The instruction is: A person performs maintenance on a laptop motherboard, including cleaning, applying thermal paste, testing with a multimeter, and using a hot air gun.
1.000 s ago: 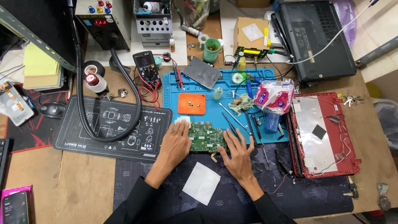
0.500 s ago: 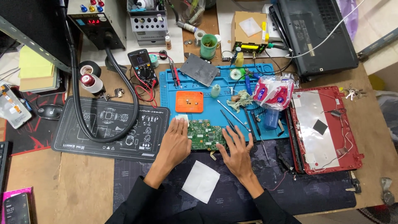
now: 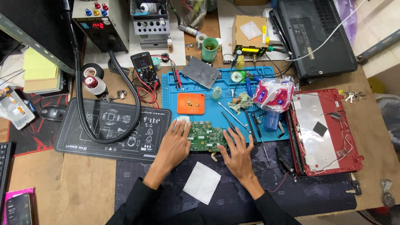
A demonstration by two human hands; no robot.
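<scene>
A green circuit board (image 3: 206, 136) lies at the front edge of the blue work mat (image 3: 216, 109). My left hand (image 3: 174, 145) rests flat on the board's left end, fingers spread and pointing away from me. My right hand (image 3: 238, 152) lies flat at the board's right end, fingers apart, touching its edge. Neither hand grips anything. A white square cloth (image 3: 202, 188) lies on the dark mat between my forearms.
An orange tray (image 3: 191, 103), tweezers (image 3: 233, 117) and a plastic bag (image 3: 273, 94) sit on the blue mat. A red laptop shell (image 3: 325, 131) lies to the right, a multimeter (image 3: 144, 66) and black hose (image 3: 106, 137) to the left, a black laptop (image 3: 316, 33) behind.
Both hands stay on the board; the right hand has shifted slightly toward its right edge. The view moved a little.
</scene>
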